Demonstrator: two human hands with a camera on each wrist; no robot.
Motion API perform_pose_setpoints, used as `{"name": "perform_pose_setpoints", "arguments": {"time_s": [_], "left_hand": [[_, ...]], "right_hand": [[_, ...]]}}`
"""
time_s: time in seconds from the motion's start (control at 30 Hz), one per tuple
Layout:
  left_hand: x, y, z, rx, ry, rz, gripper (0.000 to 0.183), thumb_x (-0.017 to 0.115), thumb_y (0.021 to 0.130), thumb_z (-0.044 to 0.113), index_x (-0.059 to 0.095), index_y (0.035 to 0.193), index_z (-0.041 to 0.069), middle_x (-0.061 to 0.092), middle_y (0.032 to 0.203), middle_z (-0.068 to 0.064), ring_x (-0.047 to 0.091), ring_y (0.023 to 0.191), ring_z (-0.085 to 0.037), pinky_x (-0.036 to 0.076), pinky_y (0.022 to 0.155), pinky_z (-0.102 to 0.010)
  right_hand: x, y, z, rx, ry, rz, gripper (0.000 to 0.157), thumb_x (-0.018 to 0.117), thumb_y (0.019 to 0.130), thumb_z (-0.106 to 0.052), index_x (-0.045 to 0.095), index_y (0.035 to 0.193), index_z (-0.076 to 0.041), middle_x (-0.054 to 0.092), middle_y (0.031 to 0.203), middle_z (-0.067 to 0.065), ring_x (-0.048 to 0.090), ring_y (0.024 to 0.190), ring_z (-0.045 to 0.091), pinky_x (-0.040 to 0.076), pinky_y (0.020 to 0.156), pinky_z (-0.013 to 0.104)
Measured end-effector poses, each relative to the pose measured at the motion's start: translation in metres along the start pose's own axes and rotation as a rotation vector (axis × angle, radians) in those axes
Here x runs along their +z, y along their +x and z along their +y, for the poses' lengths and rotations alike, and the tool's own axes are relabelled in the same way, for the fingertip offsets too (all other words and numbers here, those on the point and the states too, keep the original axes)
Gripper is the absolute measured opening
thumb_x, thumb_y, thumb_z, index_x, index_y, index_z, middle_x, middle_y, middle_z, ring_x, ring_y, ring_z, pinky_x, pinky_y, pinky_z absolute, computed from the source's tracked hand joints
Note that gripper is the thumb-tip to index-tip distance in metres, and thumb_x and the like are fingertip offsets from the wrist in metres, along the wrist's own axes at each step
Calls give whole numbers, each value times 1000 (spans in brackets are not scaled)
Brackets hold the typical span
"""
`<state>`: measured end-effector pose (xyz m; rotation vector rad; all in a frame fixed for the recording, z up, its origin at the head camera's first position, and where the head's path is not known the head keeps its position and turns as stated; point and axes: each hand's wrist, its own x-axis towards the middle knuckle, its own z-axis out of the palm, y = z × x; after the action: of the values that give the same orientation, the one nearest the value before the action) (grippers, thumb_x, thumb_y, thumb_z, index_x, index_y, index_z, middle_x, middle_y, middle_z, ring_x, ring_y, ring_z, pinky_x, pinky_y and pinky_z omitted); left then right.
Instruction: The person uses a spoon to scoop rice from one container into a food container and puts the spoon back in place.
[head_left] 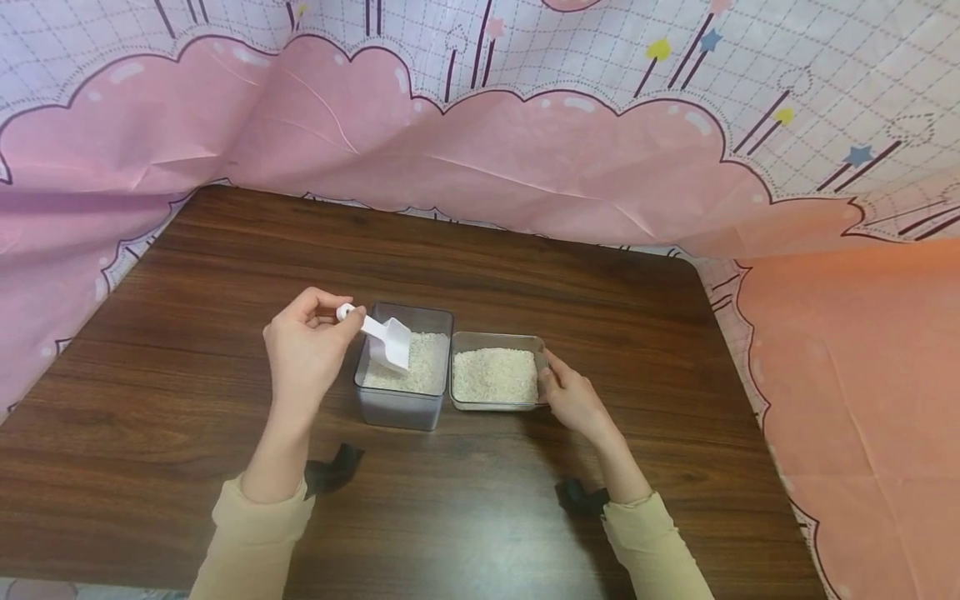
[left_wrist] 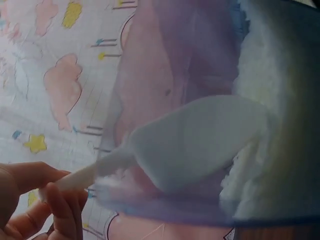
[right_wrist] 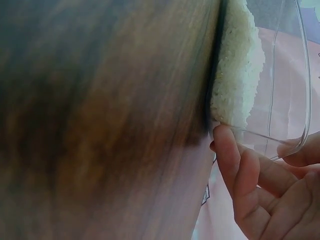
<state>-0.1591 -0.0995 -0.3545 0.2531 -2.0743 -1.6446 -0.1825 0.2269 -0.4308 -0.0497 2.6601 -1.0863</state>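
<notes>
My left hand pinches the handle end of a white scoop between thumb and fingers. Its blade tilts down into a deep, grey see-through bin of white rice. In the left wrist view, the tip of the scoop meets the rice. To the bin's right stands a shallower clear plastic box, also holding rice. My right hand grips that box's right end. The right wrist view has the thumb at the rim and the fingers against the lower wall near the tabletop.
Both containers stand side by side on a dark brown wooden table. A pink and white patterned cloth hangs behind the table and along its sides. Black straps or mounts show at both wrists.
</notes>
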Motion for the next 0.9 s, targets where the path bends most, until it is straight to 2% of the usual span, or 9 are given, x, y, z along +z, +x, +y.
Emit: {"name": "perform_pose_setpoints", "arguments": {"time_s": [0.13,0.3,0.47,0.57,0.77,0.9], "left_hand": [[6,-1,-3,-1,65,-22,10,73,81,-1,70,89,-5,72,84,-21,58,59,8,48,57,-11],[9,-3,-12,-8,87,-48,9,73,79,-3,68,87,-5,71,83,-22,56,59,10,46,56,-10],[13,-7,-21,-28,110,-86,9,75,78,-2,68,85,-3,72,81,-19,56,59,8,44,54,-11],[16,-9,-23,-31,132,-102,10,76,78,1,69,85,-1,72,80,-18,57,60,5,44,54,-12],[17,-10,-25,44,208,-102,14,78,78,3,68,87,-2,69,83,-15,61,65,-8,41,56,-12],[17,-12,-30,110,207,-105,18,78,81,6,67,91,-3,63,85,-13,62,69,-20,40,58,-12]], "right_hand": [[0,1,1,-8,-26,5,49,36,106,-18,28,151,0,70,92,17,58,70,20,43,59,32],[2,0,1,-6,-35,6,49,37,106,-19,29,151,0,70,91,17,62,74,22,45,63,32],[2,-3,2,-5,-8,5,49,37,106,-19,29,152,-4,69,106,21,65,84,25,43,60,32],[1,-3,3,-2,6,7,49,37,106,-20,29,153,-6,68,108,22,66,86,27,42,59,31],[1,-3,4,-5,11,9,49,38,106,-20,30,153,-6,68,108,21,66,84,25,40,56,32],[2,-2,5,-9,3,15,49,38,106,-19,30,152,-5,66,117,22,67,87,26,45,62,35]]}}
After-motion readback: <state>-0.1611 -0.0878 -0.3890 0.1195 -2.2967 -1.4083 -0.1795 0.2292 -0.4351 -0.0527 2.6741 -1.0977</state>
